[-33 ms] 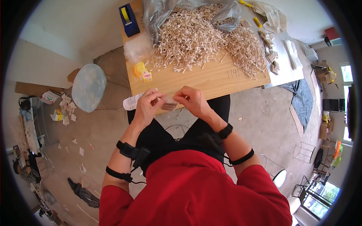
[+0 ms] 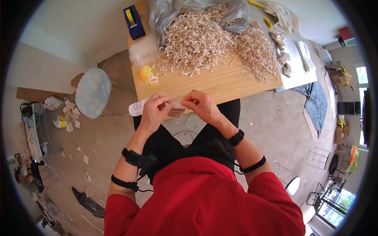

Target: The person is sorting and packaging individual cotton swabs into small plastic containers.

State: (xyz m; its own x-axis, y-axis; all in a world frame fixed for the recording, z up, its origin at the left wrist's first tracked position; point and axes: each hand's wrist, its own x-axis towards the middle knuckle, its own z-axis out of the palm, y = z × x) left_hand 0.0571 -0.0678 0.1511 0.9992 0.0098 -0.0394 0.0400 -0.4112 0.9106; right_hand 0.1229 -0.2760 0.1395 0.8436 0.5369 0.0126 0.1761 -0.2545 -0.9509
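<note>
My left hand (image 2: 155, 109) and my right hand (image 2: 202, 106) meet at the near edge of the wooden table (image 2: 220, 84). Between them is a small clear plastic bag (image 2: 177, 110) with brownish sticks inside, likely cotton swabs. Each hand pinches an upper corner of the bag between thumb and fingers. Beside my left hand lies a white printed label sheet (image 2: 138, 107), partly covered by that hand. Farther back spreads a big heap of cotton swabs (image 2: 197, 39), spilling from a grey plastic bag (image 2: 157, 17).
A blue tape dispenser (image 2: 134, 23), clear bags (image 2: 142, 53) and yellow printed cards (image 2: 149, 76) line the table's left side. Filled packets (image 2: 284, 59) lie on a metal surface at right. A round-topped stool (image 2: 93, 93) stands left; paper scraps (image 2: 71, 112) litter the floor.
The small bag has tipped slightly, so its face and the sticks inside show more clearly. Both hands keep nearly the same place and pinch.
</note>
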